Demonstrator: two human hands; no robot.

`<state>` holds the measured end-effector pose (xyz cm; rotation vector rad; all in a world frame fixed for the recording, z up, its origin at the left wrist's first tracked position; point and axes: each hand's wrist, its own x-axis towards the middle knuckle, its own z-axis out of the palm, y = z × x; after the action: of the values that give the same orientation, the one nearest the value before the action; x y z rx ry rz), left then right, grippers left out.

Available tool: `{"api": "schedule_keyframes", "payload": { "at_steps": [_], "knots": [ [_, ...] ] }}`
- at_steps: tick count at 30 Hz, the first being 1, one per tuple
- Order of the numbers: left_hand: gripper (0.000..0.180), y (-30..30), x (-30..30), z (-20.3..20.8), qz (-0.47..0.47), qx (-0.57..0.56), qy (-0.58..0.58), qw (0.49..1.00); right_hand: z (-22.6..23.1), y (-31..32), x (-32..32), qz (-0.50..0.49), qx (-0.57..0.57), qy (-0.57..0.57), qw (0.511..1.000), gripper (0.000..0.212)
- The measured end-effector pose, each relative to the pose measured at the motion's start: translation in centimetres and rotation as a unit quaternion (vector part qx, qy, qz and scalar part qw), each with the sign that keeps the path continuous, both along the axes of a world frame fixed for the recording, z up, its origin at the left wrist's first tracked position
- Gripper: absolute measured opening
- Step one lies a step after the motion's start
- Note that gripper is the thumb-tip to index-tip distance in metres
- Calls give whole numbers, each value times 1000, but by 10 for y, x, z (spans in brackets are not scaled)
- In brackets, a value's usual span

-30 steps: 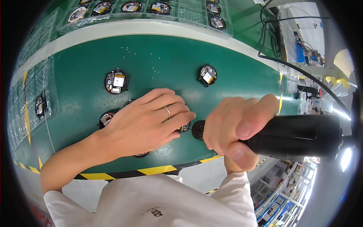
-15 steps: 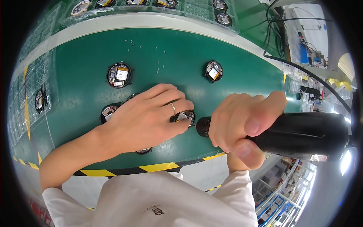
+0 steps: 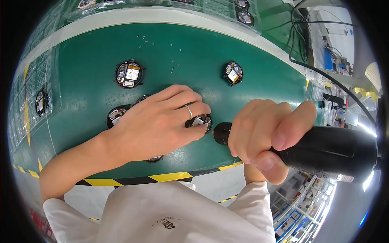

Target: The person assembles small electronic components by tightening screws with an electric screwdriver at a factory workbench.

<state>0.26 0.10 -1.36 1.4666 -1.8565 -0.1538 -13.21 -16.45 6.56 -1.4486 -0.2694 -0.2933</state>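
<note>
The right hand (image 3: 265,135) is closed in a full fist around the black barrel of an electric screwdriver (image 3: 324,152), thumb up along its top. The tool lies nearly level, and its dark tip meets the right edge of a small round device (image 3: 201,121) with its back open. The left hand (image 3: 156,125) lies palm down with fingers spread; its fingertips press on that device, and a ring shows on one finger. The device sits near the middle of a green work mat (image 3: 81,117), just inside the front edge.

Under and beside the left hand lie more round devices: one (image 3: 115,116) peeks out at the knuckles, and another (image 3: 154,159) shows partly below the palm. An open device (image 3: 129,73) with a pale rectangular part inside sits well apart at upper left; another (image 3: 233,73) sits at upper right. Tiny screws (image 3: 172,67) are scattered between them. The middle of the mat around these is bare green surface.

The mat's near edge carries a yellow and black striped band (image 3: 170,177). A pale strip borders the far edge, with clear trays (image 3: 243,16) holding further devices beyond it. A black cable (image 3: 324,77) curves across the right side.

Compared with half a second ago, the view sits slightly closer; the hands and tool hold the same positions on the device.
</note>
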Motion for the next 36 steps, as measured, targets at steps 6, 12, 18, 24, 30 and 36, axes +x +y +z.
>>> {"api": "schedule_keyframes", "payload": {
  "at_steps": [6, 12, 18, 24, 30, 36],
  "knots": [
    [16, 0, 0, -1, 0, -3, -1, 1000, -1, 3, 1, -11, 9, -14, 1000, 40],
    [16, 1, 0, -1, 1, -5, -3, 1000, 2, 3, 2, -14, 0, -14, 1000, 40],
    [17, 0, 0, -1, -3, 0, -5, 1000, 3, 0, 3, 10, -10, -3, 1000, 39],
    [18, 1, 1, -1, -4, 2, -3, 1000, -1, 1, 3, 5, 2, -21, 1000, 39],
    [15, 2, 0, -3, 1, 5, -5, 1000, -1, -4, 4, 28, 1, -18, 999, 39],
    [12, 0, -1, -2, 0, -1, -2, 1000, 6, -5, 3, 33, -21, -9, 999, 40]
  ]
}}
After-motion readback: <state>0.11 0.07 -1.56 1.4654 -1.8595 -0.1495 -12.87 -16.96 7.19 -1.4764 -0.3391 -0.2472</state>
